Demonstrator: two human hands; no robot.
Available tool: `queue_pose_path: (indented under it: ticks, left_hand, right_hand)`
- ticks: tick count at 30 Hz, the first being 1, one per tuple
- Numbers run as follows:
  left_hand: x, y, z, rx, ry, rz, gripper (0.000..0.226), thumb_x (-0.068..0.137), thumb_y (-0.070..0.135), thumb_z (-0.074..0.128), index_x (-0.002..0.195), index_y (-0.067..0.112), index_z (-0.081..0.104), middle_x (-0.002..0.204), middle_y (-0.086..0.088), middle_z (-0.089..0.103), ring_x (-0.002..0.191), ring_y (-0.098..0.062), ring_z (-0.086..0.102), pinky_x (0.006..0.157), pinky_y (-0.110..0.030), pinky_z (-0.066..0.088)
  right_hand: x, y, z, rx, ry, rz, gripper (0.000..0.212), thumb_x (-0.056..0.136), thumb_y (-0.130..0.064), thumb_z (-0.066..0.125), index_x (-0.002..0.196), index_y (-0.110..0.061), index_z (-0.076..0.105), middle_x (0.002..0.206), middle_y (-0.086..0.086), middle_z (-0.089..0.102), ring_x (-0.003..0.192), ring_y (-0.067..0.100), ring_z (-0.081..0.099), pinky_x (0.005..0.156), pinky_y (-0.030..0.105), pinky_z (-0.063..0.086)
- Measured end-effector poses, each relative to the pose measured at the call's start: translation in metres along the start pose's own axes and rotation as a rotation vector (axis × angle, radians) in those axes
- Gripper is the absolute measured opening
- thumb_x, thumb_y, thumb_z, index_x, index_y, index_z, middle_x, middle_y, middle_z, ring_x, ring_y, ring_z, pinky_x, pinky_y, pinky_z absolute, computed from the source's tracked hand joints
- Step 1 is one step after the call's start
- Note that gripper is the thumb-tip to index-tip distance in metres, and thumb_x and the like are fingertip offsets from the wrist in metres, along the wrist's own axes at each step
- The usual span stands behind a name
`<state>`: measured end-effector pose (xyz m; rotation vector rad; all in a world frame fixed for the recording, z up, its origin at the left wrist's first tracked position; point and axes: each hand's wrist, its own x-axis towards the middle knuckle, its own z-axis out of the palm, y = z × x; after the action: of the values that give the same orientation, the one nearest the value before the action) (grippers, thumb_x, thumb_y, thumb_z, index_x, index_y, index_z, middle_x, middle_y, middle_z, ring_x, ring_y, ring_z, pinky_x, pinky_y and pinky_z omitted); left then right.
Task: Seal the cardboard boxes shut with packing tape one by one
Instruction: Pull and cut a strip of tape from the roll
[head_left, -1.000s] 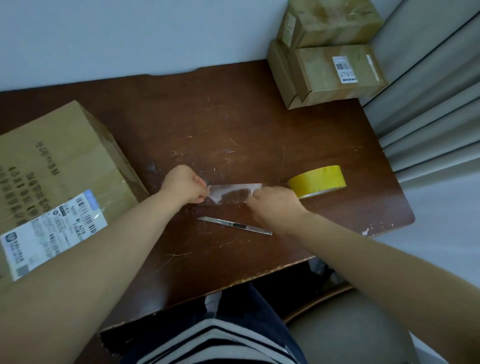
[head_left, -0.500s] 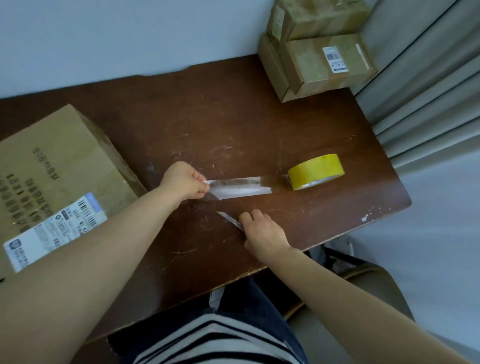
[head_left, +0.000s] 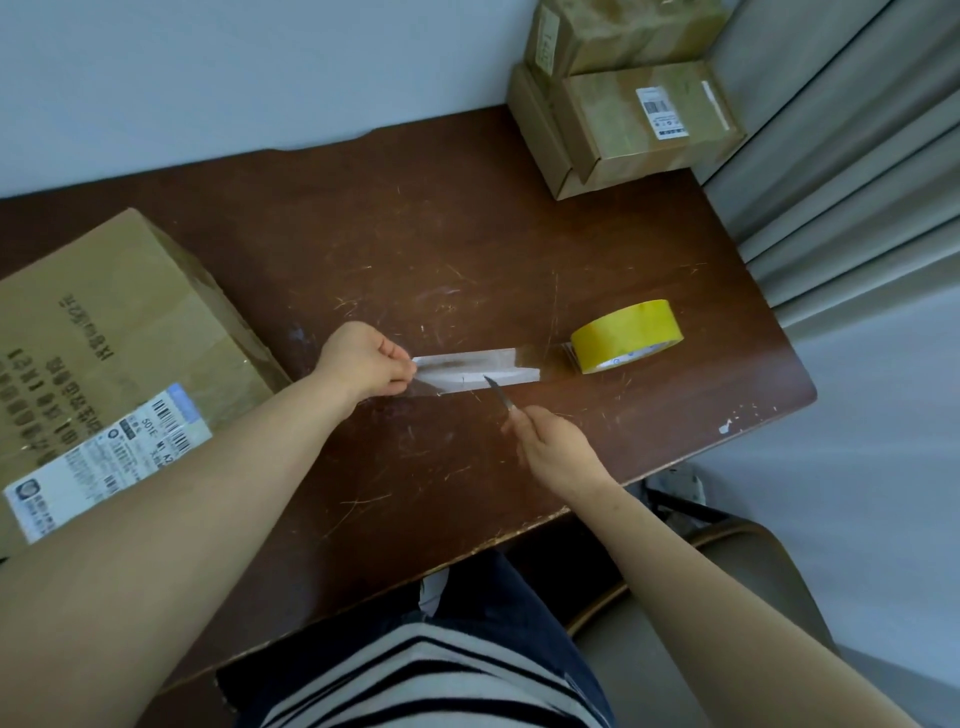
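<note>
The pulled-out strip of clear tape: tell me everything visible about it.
The pulled-out strip of clear packing tape runs flat and level just above the dark brown wooden table, from the yellow tape roll leftward to the left hand, which pinches its free end. It looks glossy and see-through, with whitish glare. The right hand holds a slim metal utility knife with its tip at the strip's near edge.

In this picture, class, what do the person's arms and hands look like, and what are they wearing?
Both arms are bare from the frame edge down to the wrist, with no sleeves in view. The left hand and right hand have no gloves, and no rings, watch or bracelets can be seen. A black-and-white striped top shows below.
</note>
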<state>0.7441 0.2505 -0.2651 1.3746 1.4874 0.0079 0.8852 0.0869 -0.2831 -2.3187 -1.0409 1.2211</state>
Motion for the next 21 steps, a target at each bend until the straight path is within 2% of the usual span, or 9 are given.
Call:
queue_pose_path:
  ticks: [3,6,10,12,14,18,21]
  left_hand:
    - [-0.001,0.001,0.001,0.004,0.016,0.007,0.017,0.081,0.001,0.071,0.07,0.012,0.065,0.084,-0.007,0.065,0.077,-0.015,0.066,0.061,-0.019,0.054]
    - [-0.001,0.001,0.0,-0.005,0.008,0.007,0.017,0.081,0.001,0.071,0.069,0.011,0.065,0.082,-0.007,0.065,0.076,-0.015,0.065,0.06,-0.019,0.054]
    - [-0.001,-0.001,-0.002,-0.02,-0.006,0.015,0.016,0.08,-0.001,0.071,0.07,0.01,0.066,0.08,-0.007,0.065,0.075,-0.014,0.066,0.056,-0.018,0.054]
    - [-0.001,-0.002,-0.002,-0.019,-0.014,0.029,0.016,0.08,-0.001,0.071,0.07,0.01,0.066,0.08,-0.007,0.066,0.075,-0.014,0.066,0.055,-0.017,0.053]
    - [-0.001,-0.002,-0.002,0.0,-0.017,0.052,0.016,0.081,0.0,0.071,0.071,0.011,0.066,0.081,-0.007,0.066,0.075,-0.014,0.067,0.06,-0.019,0.055]
    - [0.0,0.003,-0.004,0.06,-0.045,0.077,0.016,0.081,0.0,0.071,0.07,0.011,0.067,0.08,-0.008,0.067,0.076,-0.016,0.068,0.077,-0.033,0.059]
    - [-0.002,0.01,-0.008,0.107,-0.075,0.097,0.015,0.08,0.0,0.072,0.072,0.011,0.067,0.08,-0.008,0.068,0.078,-0.018,0.069,0.082,-0.037,0.058]
  right_hand:
    - [0.009,-0.008,-0.007,-0.151,0.048,-0.021,0.032,0.103,-0.025,0.033,0.101,-0.004,0.058,0.086,0.01,0.066,0.086,0.029,0.061,0.068,0.032,0.041]
    - [0.02,-0.017,-0.009,-0.334,0.07,-0.025,0.034,0.103,-0.025,0.032,0.105,-0.004,0.058,0.097,0.013,0.066,0.095,0.031,0.061,0.067,0.028,0.036]
    - [0.029,-0.027,-0.006,-0.458,0.06,-0.001,0.029,0.102,-0.017,0.035,0.112,-0.001,0.057,0.11,0.017,0.064,0.103,0.033,0.061,0.071,0.031,0.041]
    - [0.033,-0.03,-0.004,-0.477,0.041,0.014,0.027,0.101,-0.014,0.037,0.114,-0.001,0.057,0.115,0.018,0.062,0.107,0.034,0.059,0.078,0.034,0.046]
    - [0.036,-0.032,-0.002,-0.465,0.029,0.036,0.027,0.1,-0.014,0.037,0.116,-0.002,0.057,0.117,0.018,0.061,0.109,0.034,0.058,0.082,0.035,0.047]
    - [0.04,-0.028,0.004,-0.443,0.034,0.043,0.03,0.102,-0.021,0.035,0.119,-0.007,0.056,0.117,0.015,0.062,0.109,0.033,0.059,0.073,0.031,0.04]
    - [0.039,-0.024,0.007,-0.435,0.022,0.039,0.033,0.103,-0.021,0.033,0.122,-0.007,0.056,0.114,0.016,0.064,0.106,0.034,0.06,0.07,0.029,0.037]
